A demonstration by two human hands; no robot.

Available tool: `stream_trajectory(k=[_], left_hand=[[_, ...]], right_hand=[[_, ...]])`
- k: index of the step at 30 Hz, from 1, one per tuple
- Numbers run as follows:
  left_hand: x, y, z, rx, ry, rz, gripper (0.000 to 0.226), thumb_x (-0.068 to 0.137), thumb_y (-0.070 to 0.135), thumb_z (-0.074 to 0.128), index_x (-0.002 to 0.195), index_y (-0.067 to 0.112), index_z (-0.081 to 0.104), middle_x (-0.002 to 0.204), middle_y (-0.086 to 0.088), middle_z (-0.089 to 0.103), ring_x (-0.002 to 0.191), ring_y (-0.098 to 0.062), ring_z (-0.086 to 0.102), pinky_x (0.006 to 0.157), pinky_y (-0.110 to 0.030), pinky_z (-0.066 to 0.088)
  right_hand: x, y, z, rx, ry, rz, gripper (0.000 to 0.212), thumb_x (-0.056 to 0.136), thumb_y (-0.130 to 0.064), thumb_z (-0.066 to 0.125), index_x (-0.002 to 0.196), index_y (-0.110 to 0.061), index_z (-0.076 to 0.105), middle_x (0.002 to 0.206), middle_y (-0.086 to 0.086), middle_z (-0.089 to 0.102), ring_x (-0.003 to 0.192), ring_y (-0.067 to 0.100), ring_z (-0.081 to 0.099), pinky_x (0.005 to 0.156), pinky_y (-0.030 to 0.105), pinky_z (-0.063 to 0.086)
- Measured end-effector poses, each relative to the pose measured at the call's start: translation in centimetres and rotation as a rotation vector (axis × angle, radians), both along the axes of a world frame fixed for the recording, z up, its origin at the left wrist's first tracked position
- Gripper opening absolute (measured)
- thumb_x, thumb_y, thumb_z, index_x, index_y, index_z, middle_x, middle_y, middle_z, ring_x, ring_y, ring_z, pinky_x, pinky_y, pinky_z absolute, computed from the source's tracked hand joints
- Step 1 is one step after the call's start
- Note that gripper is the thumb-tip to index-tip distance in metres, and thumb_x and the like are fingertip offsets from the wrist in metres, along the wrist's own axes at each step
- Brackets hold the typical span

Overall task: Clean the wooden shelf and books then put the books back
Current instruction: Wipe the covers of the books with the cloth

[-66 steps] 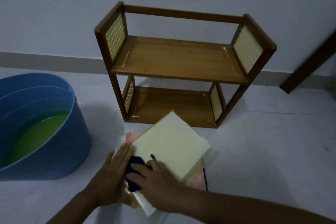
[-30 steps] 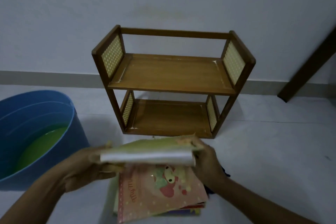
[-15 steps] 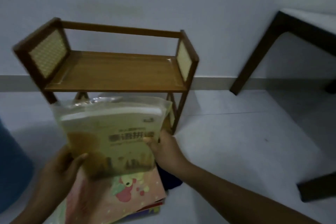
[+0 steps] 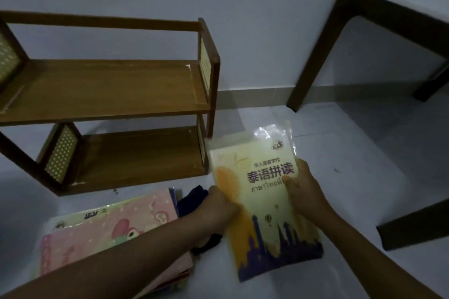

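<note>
A yellow book (image 4: 262,204) in a clear plastic sleeve lies face up on the floor, right of the wooden shelf (image 4: 114,90). My left hand (image 4: 218,206) grips its left edge and my right hand (image 4: 303,187) holds its right edge with the thumb on the cover. A dark blue cloth (image 4: 194,198) lies crumpled between this book and the pink book (image 4: 109,233), partly under my left forearm. The pink book tops a stack on the floor at lower left. Both tiers of the shelf hold nothing.
A dark wooden table (image 4: 379,14) stands at the right, one leg (image 4: 313,60) near the wall and another (image 4: 413,226) near the yellow book. White floor lies in between.
The view swung right, so the blue tub left the frame. Both hands carried the yellow book from above the stack down to the floor right of the shelf. The cloth now lies by itself.
</note>
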State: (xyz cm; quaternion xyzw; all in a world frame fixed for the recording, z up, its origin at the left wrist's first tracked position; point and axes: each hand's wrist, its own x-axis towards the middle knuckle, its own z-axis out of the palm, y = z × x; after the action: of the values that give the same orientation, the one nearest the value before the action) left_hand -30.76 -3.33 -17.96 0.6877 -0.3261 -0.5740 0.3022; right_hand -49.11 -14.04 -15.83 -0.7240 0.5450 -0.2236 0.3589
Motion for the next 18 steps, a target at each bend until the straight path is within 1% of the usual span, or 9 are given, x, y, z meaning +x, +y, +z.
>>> stream_trajectory(k=[2,3,5,8,11,13,14,16,18], left_hand=[[-0.8,-2.9,-2.2,0.078,0.055,0.067,0.058,0.086,0.012,0.054,0.136,-0.006,0.032,0.094,-0.011,0.052,0.078,-0.016,0.052,0.057,-0.024,0.047],[-0.8,-3.9,-3.3,0.101,0.092,0.084,0.069,0.079,0.018,0.058,0.139,-0.002,0.030,0.105,-0.014,0.056,0.084,-0.018,0.056,0.061,-0.026,0.052],[-0.5,-4.6,-4.4,0.125,0.164,0.115,0.077,0.072,0.027,0.063,0.140,0.009,0.032,0.121,-0.013,0.058,0.100,-0.025,0.062,0.079,-0.037,0.059],[-0.3,-4.0,-6.1,0.120,0.182,0.142,0.069,0.076,0.025,0.067,0.136,0.008,0.037,0.124,-0.011,0.059,0.106,-0.027,0.063,0.092,-0.043,0.056],[-0.7,-2.3,-6.0,0.079,0.184,0.109,0.048,0.086,0.020,0.063,0.128,0.009,0.043,0.124,-0.012,0.059,0.109,-0.027,0.062,0.096,-0.042,0.053],[-0.1,-1.4,-5.3,-0.004,0.132,0.031,0.034,0.093,0.016,0.057,0.125,0.012,0.047,0.127,-0.013,0.059,0.114,-0.027,0.060,0.100,-0.042,0.050],[0.7,-0.7,-4.7,-0.048,0.053,-0.035,0.038,0.094,0.018,0.055,0.131,0.012,0.045,0.130,-0.012,0.057,0.116,-0.025,0.058,0.101,-0.040,0.049],[3.0,1.0,-3.0,-0.164,-0.187,-0.211,0.050,0.096,0.022,0.054,0.142,0.012,0.037,0.128,-0.008,0.057,0.114,-0.021,0.057,0.093,-0.029,0.049],[6.0,3.9,-1.2,-0.294,-0.396,-0.308,0.048,0.096,0.024,0.054,0.141,0.016,0.038,0.125,-0.002,0.057,0.112,-0.015,0.057,0.089,-0.023,0.046]], right_hand=[[0.2,-2.3,-2.0,0.038,0.060,-0.055,0.030,0.095,-0.004,0.048,0.124,-0.011,0.045,0.107,0.005,0.057,0.089,0.018,0.057,0.058,0.018,0.037],[0.4,-3.4,-3.0,0.064,0.088,-0.069,0.030,0.094,-0.003,0.048,0.123,-0.010,0.045,0.109,0.008,0.058,0.087,0.017,0.055,0.056,0.019,0.037],[0.9,-4.6,-4.8,0.115,0.144,-0.082,0.032,0.094,-0.004,0.049,0.125,-0.009,0.045,0.114,0.012,0.059,0.086,0.017,0.053,0.058,0.024,0.038],[1.2,-4.8,-6.7,0.156,0.221,-0.079,0.033,0.095,-0.006,0.051,0.127,-0.008,0.045,0.117,0.014,0.059,0.090,0.020,0.051,0.070,0.027,0.039],[0.9,-4.1,-8.0,0.196,0.267,-0.092,0.031,0.094,-0.006,0.052,0.124,-0.006,0.046,0.116,0.015,0.060,0.088,0.021,0.051,0.061,0.025,0.042],[0.9,-3.4,-8.1,0.078,0.410,-0.116,0.033,0.089,-0.013,0.055,0.120,-0.008,0.047,0.112,0.014,0.061,0.091,0.026,0.058,0.069,0.035,0.052],[1.1,-2.7,-8.1,-0.039,0.508,-0.075,0.040,0.086,-0.016,0.058,0.123,-0.008,0.046,0.115,0.013,0.060,0.099,0.029,0.059,0.079,0.043,0.054],[2.6,0.1,-8.6,-0.193,0.512,0.150,0.062,0.087,-0.021,0.058,0.143,-0.011,0.034,0.143,0.010,0.044,0.130,0.032,0.044,0.108,0.047,0.039],[5.2,4.4,-8.3,-0.141,0.416,0.521,0.076,0.092,-0.031,0.053,0.153,-0.018,0.010,0.158,-0.001,0.007,0.148,0.024,0.008,0.121,0.038,0.008]])
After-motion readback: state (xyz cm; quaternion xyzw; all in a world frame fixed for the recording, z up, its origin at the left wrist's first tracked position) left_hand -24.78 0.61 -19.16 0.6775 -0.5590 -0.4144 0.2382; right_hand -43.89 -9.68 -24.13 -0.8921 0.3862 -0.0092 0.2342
